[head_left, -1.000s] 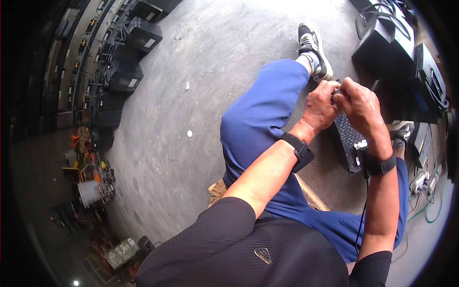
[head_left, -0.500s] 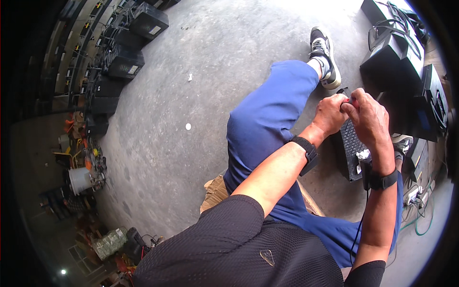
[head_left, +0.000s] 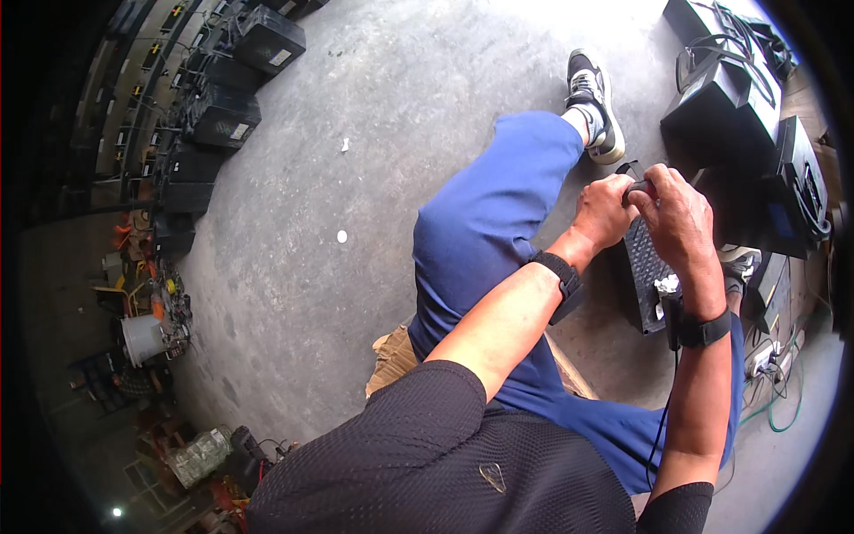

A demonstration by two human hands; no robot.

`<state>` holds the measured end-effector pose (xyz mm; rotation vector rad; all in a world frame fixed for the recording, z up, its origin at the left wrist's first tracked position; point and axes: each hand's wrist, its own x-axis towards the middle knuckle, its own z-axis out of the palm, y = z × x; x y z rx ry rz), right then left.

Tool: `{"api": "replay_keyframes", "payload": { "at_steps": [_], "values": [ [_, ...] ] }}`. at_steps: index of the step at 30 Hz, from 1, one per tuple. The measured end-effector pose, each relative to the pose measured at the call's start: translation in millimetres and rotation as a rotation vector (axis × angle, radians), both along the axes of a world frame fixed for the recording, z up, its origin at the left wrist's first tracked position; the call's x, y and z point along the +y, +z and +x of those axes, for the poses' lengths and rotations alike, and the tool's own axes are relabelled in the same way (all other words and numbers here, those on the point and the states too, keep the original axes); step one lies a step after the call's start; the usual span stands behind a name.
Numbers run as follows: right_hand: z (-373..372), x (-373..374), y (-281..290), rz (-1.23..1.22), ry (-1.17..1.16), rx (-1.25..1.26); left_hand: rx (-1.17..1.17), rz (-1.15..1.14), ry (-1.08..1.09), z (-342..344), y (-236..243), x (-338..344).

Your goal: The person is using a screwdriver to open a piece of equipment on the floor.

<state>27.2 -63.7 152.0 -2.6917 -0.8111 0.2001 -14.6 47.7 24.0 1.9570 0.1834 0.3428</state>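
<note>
My left hand (head_left: 603,212) and my right hand (head_left: 678,218) are closed close together, fingertips meeting around a small dark object (head_left: 635,189). Most of it is hidden by the fingers, so its kind cannot be made out. Beneath the hands, on the floor between my feet, lies a long black box (head_left: 646,254) with a patterned, perforated-looking top. A crumpled white scrap (head_left: 666,285) shows at its near end, beside my right wrist. Both wrists wear black straps, and a thin black cable runs down from the right one.
Black box-shaped units (head_left: 721,111) with cables stand at the right. A power strip (head_left: 762,360) with plugs and a green cord lies lower right. More black units (head_left: 222,116) line the left, near a white bucket (head_left: 143,339). Cardboard (head_left: 391,358) lies beside my leg.
The red bit that showed between my fingers is no longer visible; a dark part shows there instead. The hands stay together above the black box. The whole view has shifted slightly.
</note>
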Motion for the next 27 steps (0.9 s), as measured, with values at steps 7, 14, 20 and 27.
{"api": "replay_keyframes", "payload": {
  "at_steps": [7, 14, 20, 27],
  "values": [
    [-10.3, 2.4, -6.5, 0.156, 0.157, -0.066, 0.006, 0.004, -0.042, -0.9, -1.2, 2.3],
    [-10.1, 3.6, -7.6, 0.074, -0.008, 0.019, 0.01, -0.022, -0.047, -2.0, -2.7, 1.3],
    [-5.9, -3.3, -19.0, 0.212, 0.163, -0.101, 0.032, 0.005, -0.023, 0.2, -1.6, 0.8],
    [-8.3, -1.9, -12.1, 0.206, -0.01, 0.025, 0.025, 0.073, -0.03, 0.7, -3.6, 2.0]
  ]
}}
